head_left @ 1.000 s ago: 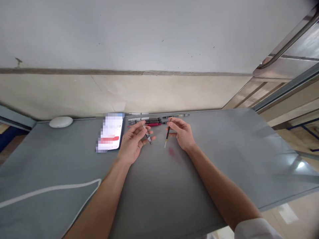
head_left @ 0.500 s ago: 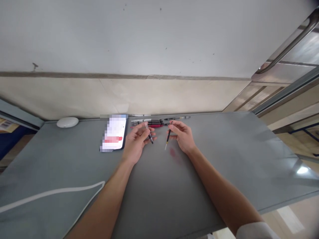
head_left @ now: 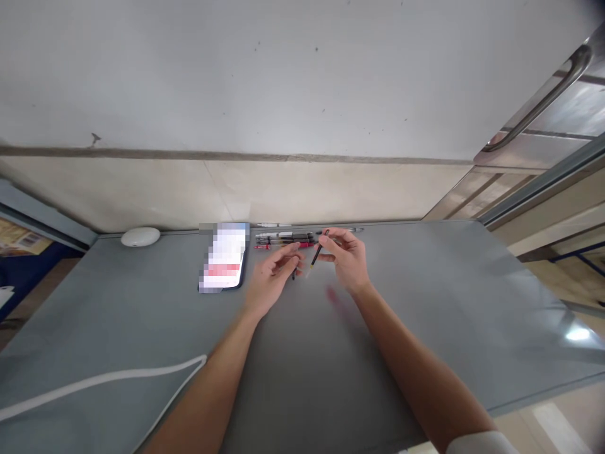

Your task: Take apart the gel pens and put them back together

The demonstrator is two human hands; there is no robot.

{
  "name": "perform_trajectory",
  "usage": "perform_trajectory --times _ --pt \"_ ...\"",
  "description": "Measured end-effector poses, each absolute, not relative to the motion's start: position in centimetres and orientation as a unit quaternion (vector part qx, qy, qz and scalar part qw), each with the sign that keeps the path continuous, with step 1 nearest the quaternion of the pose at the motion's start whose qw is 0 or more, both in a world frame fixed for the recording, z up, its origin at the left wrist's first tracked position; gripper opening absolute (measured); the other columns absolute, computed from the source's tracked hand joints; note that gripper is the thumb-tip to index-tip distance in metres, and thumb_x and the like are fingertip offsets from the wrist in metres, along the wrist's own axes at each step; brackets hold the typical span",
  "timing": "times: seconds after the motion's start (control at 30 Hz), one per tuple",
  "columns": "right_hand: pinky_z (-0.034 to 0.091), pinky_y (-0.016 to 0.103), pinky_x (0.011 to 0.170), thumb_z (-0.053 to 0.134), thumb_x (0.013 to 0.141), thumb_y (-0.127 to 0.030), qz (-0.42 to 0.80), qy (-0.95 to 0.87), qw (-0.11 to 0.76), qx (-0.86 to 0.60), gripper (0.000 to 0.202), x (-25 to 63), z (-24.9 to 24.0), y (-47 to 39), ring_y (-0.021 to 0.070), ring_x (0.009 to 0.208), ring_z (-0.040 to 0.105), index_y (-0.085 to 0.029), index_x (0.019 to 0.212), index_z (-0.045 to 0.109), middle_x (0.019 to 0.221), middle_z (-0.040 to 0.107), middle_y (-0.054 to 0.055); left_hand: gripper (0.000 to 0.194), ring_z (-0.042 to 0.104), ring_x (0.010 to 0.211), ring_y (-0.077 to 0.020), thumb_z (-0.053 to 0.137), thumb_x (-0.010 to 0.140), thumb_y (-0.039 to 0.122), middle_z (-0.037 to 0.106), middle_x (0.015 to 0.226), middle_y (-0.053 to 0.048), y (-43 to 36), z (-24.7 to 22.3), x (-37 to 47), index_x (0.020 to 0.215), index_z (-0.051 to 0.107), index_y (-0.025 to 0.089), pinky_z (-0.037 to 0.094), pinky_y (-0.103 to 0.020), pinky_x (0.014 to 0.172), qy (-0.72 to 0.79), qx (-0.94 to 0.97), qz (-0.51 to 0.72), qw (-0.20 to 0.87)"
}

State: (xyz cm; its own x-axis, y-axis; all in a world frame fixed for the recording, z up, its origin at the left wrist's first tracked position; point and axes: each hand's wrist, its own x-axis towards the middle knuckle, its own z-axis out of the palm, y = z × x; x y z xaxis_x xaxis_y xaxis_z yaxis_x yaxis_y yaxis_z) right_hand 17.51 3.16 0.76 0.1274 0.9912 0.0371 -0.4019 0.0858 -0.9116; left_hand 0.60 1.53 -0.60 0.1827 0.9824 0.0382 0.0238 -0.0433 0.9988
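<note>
My left hand (head_left: 271, 280) is closed on a dark pen barrel (head_left: 293, 275), mostly hidden by the fingers, with its dark end poking out below them. Between the fingertips of my right hand (head_left: 348, 260) is a thin black piece (head_left: 317, 255) with a yellow band and a clear tip, slanting down to the left. A small gap separates the two held pieces. Behind the hands, several pens (head_left: 283, 235) lie side by side on the grey table (head_left: 302, 372), white, black and red among them. Another slim pen (head_left: 355, 230) lies behind my right hand.
A phone (head_left: 225, 255) with a lit screen lies left of the pens. Farther left is a white oval object (head_left: 140, 237). A white cable (head_left: 108, 377) crosses the table's left front. The wall (head_left: 302, 189) rises behind the table's back edge.
My left hand has turned and come closer to my right hand, and its pen is now more hidden by the fingers. The view has shifted slightly.
</note>
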Motion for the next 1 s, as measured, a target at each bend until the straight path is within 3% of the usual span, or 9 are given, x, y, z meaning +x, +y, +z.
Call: perform_trajectory --times 0.47,0.67,1.0 --pt "0.060 0.025 0.062 0.077 0.066 -0.036 0.476 -0.266 0.742 -0.390 0.028 17.1 1.9 4.9 0.0101 0.073 0.065 -0.023 0.087 0.062 0.099 0.065 0.000 0.028 0.061 0.077 -0.0145 0.054 0.090 0.038 0.066 0.089 -0.003 1.6 -0.9 0.4 0.109 0.066 0.021 0.054 -0.027 0.072 0.446 0.649 0.386 0.481" --pt "0.060 0.026 0.060 0.079 0.065 -0.033 0.500 -0.317 0.706 -0.388 0.024 17.2 1.1 4.2 0.0111 0.070 0.065 -0.022 0.080 0.064 0.091 0.065 -0.001 0.033 0.067 0.080 -0.0167 0.055 0.088 0.035 0.072 0.094 -0.003 1.4 -0.6 0.6 0.118 0.066 0.024 0.055 -0.029 0.075 0.458 0.675 0.373 0.443" --pt "0.061 0.032 0.069 0.083 0.060 -0.029 0.517 -0.368 0.661 -0.402 0.023 17.3 -0.3 3.1 0.0117 0.072 0.064 -0.021 0.072 0.065 0.079 0.068 -0.001 0.030 0.070 0.083 -0.0187 0.059 0.086 0.036 0.075 0.101 -0.003 1.7 -1.2 0.6 0.111 0.070 0.023 0.057 -0.032 0.079 0.500 0.685 0.373 0.377"
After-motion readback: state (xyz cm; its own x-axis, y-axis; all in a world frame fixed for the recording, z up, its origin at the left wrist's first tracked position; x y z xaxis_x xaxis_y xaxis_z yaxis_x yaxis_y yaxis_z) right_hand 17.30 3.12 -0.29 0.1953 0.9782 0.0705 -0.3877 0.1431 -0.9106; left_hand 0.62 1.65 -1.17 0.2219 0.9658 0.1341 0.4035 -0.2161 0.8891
